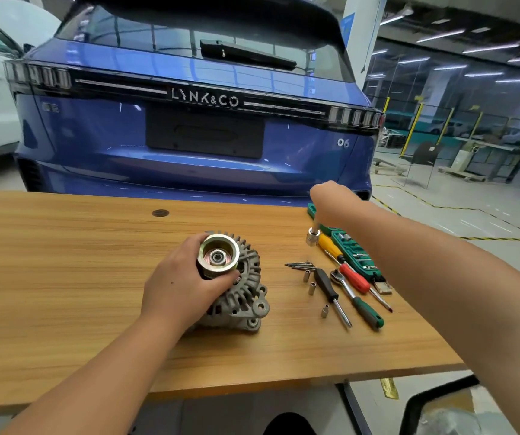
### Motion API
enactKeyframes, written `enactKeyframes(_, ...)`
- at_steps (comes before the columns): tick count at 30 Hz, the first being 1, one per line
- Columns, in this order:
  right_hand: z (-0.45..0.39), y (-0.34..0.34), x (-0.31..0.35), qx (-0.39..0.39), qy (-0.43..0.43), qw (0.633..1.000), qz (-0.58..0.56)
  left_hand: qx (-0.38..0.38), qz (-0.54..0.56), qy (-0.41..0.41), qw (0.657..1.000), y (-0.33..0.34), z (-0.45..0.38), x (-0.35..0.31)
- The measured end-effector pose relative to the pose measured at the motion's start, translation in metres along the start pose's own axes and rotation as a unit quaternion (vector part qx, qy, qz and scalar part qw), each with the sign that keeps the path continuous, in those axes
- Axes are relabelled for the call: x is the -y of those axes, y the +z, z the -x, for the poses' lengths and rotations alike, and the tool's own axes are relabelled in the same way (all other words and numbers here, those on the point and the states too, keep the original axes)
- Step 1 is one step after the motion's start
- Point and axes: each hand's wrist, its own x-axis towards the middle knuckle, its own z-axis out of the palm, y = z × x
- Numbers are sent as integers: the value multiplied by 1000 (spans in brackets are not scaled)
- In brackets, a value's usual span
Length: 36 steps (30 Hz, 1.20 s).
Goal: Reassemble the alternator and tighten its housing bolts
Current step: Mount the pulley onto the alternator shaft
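Observation:
A grey alternator lies on the wooden table, its pulley facing up toward me. My left hand grips the pulley from the left, thumb and fingers curled round its rim. My right hand is raised over the table's right side, holding a tool with a large silver socket hanging below the fist. The tool's handle is hidden inside the hand.
To the alternator's right lie long bolts, three small sockets, a black-handled driver, a ratchet, red and yellow screwdrivers and a green socket case. A blue car stands behind the table.

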Motion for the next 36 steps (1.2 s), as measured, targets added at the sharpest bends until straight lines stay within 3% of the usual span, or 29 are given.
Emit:
enactKeyframes(6,50,-66,33,-57,-89,994,33,9,0,-3,1000,-1,-1,-2)
enactKeyframes(10,91,-108,60,-117,-175,976,55,12,-1,-7,1000,-5,-1,-5)
enactKeyframes(16,138,-157,89,-181,-237,953,60,25,6,-15,1000,-8,2,-7)
enactKeyframes(28,163,-136,127,-94,-292,951,46,26,11,-30,999,-10,3,-9)
enactKeyframes(36,150,-144,127,-106,-244,963,33,19,-1,-26,999,-8,2,-9)
